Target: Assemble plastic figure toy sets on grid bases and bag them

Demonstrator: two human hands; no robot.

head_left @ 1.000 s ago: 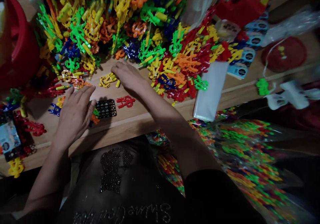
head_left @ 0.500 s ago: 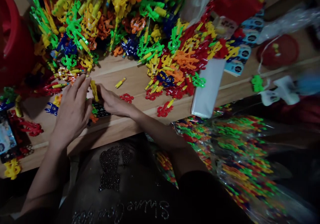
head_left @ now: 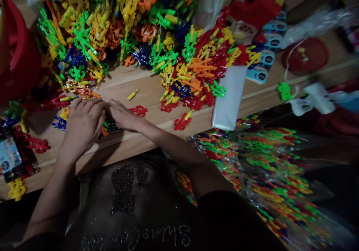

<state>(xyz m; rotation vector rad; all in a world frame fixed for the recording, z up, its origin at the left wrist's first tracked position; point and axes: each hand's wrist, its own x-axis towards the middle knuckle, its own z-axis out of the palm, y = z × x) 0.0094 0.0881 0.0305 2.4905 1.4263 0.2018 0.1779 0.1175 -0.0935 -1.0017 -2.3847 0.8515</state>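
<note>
My left hand (head_left: pixel 84 127) and my right hand (head_left: pixel 122 116) meet at the near edge of the wooden table. Both have their fingers bent and pressed together, and whatever lies between them is hidden. Below the fingers, a small green and orange plastic toy piece (head_left: pixel 105 132) shows in the gap. Part of a black dotted card (head_left: pixel 114 125) sticks out under my right hand. Left of my left hand lies a blue plastic toy figure (head_left: pixel 59 123). A red toy figure (head_left: pixel 139 111) rests just beyond my right wrist, with a small yellow tube (head_left: pixel 133 94) above it.
A large heap of colourful plastic toys (head_left: pixel 112 26) covers the back of the table. Red bucket (head_left: pixel 21 67) stands at left, a stack of clear plastic bags (head_left: pixel 228 101) at right. A red lid (head_left: pixel 305 59) lies farther right. Bagged toys (head_left: pixel 269 161) sit below the table edge.
The yellow piece seen between my hands is now hidden. My left fingers have curled in and both hands have closed together. The view has shifted slightly.
</note>
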